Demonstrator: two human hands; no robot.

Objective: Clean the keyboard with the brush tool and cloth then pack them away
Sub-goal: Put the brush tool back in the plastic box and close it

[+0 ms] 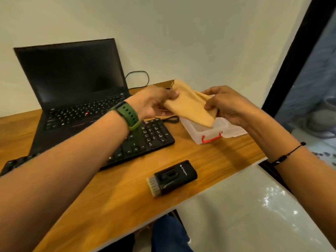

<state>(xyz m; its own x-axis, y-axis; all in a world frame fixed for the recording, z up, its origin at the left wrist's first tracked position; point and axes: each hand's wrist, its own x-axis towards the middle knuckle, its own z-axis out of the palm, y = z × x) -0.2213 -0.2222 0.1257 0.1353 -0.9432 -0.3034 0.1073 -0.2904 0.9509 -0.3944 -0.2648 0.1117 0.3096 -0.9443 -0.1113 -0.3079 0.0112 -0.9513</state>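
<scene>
Cloth: tan, held between both hands above the open clear box near the table's far right corner. Left hand and right hand each pinch an edge. Brush tool: near edge, nearer the right hand. Keyboard: left of box.

Home office corner (plain wall), wooden desk, laptop, keyboard

A wooden desk is standing against a plain pale wall. To the right of the desk a dark frame is rising, with glass beside it. Below the desk's front edge, a glossy pale floor is reflecting spots of light.
</scene>
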